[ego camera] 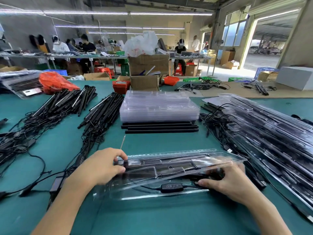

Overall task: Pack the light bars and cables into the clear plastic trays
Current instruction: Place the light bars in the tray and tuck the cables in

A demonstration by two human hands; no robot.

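The left hand (103, 164) is curled, pinching a clip on the clear tray (169, 168); the right hand (225, 182), blurred, is curled round its cable end. Four loose light bars (160, 127) are counted at centre frame.

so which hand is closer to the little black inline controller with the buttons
Right. The right hand has its thumb just beside the controller, on its right. The left hand sits further off, up and to its left at the tray's end.

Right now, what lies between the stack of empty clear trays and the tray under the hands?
In the head view, four black light bars lie beside the stack; then bare green mat reaches the tray.
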